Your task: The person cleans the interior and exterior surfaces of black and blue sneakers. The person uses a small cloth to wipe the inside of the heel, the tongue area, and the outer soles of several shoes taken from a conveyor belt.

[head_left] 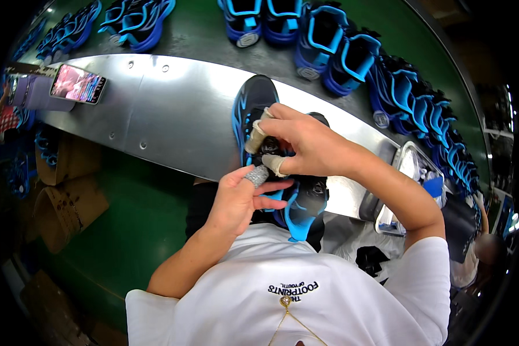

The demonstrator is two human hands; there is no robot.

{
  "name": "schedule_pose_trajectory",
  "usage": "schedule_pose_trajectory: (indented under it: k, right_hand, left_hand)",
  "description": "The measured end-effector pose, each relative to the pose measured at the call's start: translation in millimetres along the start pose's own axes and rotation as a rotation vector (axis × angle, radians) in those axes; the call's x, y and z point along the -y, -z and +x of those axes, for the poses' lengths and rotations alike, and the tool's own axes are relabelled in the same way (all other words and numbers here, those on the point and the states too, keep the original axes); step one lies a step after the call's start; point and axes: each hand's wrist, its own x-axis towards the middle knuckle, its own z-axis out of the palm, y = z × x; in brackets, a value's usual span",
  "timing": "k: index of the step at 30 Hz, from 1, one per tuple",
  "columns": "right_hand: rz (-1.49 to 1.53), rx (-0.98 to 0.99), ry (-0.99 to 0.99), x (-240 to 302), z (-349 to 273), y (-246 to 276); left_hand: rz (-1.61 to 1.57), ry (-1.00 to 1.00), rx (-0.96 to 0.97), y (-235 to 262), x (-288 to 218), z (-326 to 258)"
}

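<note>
A black-and-blue sneaker (255,92) lies on the metal bench edge in front of me, toe pointing away. My right hand (314,141) bends over its lacing, beige finger covers on several fingertips, thumb and fingers closed around the black shoelaces (268,144). At the near end of this sneaker is my left hand (233,199), with a grey wrap on one finger. Its thumb and forefinger are pinched by the laces, the other fingers stretched out; what lies in the pinch is hidden. A second sneaker (308,202) sits just right, partly under my right hand.
Beyond the metal bench (173,115), rows of matching sneakers (323,43) stand on a green surface. At left a phone (78,84) leans on a purple object. A metal tray (386,222) of small items is at right; cardboard boxes (69,202) stand lower left. Another person (467,265) is far right.
</note>
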Motion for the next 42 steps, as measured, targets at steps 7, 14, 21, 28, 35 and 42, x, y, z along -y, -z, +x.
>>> schedule_pose_trajectory:
  k: [7,14,21,28,35,42]
  right_hand:
    - [0.012,-0.168,0.022,-16.6,-28.1,-9.4]
    - [0.082,-0.151,-0.014,-12.4,-30.0,-4.8]
    - [-0.241,-0.296,-0.008,-16.6,-24.8,-8.3]
    - [-0.026,-0.147,0.039,-15.5,-35.1,-1.4]
    - [0.0,-0.337,-0.045,-13.5,-41.9,-26.5]
    - [-0.533,-0.509,0.053,-5.9,25.2,59.2]
  left_hand:
    - [-0.051,-0.014,0.018,-0.4,6.9,-1.9]
    - [-0.065,-0.008,0.012,-5.3,8.7,-3.5]
    - [-0.047,0.021,-0.004,-9.8,7.2,-4.6]
    - [-0.044,0.0,0.001,-13.5,15.7,-4.6]
    - [0.052,-0.037,-0.043,-24.8,15.6,-10.5]
    - [1.601,-0.682,0.156,-44.2,26.0,-26.3]
